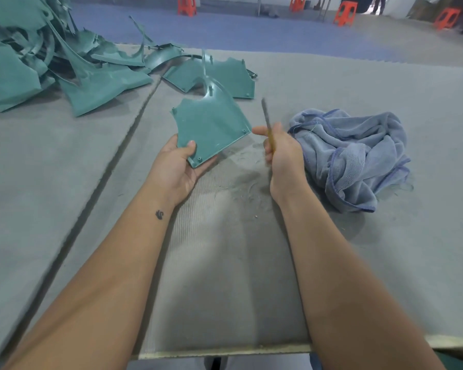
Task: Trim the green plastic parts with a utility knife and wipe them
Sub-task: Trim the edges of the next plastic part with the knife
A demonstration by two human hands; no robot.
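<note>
One green plastic part (211,124) was held above the grey mat (332,249), with the left hand (178,166) gripping its near left corner, thumb on top. Its long axis ran near-to-far, and the narrow curved end pointed far. The right hand (281,153) was curled around one utility knife (267,121), blade pointing up and far, just right of the part's right corner. One crumpled blue towel (353,156) lay right of the right hand. A second green part (225,76) lay flat beyond the held one. A heap of green parts (38,57), too tangled to count, occupied the far left. Four orange stools (345,13) stood on the far floor.
</note>
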